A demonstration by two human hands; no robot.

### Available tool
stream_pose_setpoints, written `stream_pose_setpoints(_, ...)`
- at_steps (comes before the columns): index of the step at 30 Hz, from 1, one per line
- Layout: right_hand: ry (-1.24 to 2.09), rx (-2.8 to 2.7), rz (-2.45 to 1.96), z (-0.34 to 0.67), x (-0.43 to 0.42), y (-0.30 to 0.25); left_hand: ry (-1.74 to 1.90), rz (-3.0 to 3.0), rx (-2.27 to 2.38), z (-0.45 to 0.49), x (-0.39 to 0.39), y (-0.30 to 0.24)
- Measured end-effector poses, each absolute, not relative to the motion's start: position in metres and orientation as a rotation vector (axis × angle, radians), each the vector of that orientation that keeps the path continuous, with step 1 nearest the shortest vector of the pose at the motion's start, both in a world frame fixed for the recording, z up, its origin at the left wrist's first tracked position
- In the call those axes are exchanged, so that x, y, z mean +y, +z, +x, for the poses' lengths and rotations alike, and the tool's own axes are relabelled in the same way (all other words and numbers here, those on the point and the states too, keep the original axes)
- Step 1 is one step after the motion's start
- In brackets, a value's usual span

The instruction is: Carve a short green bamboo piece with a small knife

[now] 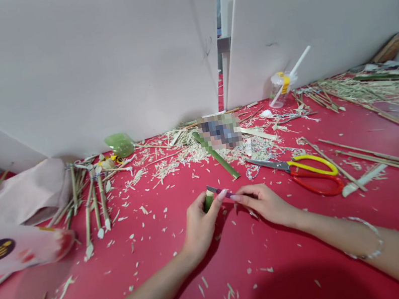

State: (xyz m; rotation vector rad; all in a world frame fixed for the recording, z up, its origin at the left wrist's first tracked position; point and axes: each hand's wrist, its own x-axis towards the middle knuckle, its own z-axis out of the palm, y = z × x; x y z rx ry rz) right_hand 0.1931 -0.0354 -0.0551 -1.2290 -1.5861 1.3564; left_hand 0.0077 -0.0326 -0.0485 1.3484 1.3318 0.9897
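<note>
My left hand (199, 226) is closed around a short green piece of bamboo or plant stem (208, 201), its pale cut end pointing up and away from me. A small knife (223, 193) with a purple handle is gripped in my right hand (272, 204). Its blade lies against or just over the pale end of the stem; I cannot tell if it is cutting in. My left thumb rests against the knife. Beyond my hands, a longer green stem (218, 156) lies among pale shavings (172, 167).
Scissors (313, 169) with yellow and red handles lie right of centre. Thin sticks (392, 158) extend rightward. White-tipped sticks (95, 202) and a pink cloth (23, 194) sit left. A plastic cup (281, 89) with a straw stands before white panels (111, 57). Red table (168, 282) carries scattered chips.
</note>
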Motion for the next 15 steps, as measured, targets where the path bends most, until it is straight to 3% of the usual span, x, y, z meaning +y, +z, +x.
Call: stream_pose_setpoints(15,1.606,-1.522,-1.177,0.1956,-0.0321,-0.0513,0.993,1.201,1.091,0.0028,-0.0360,-0.0519)
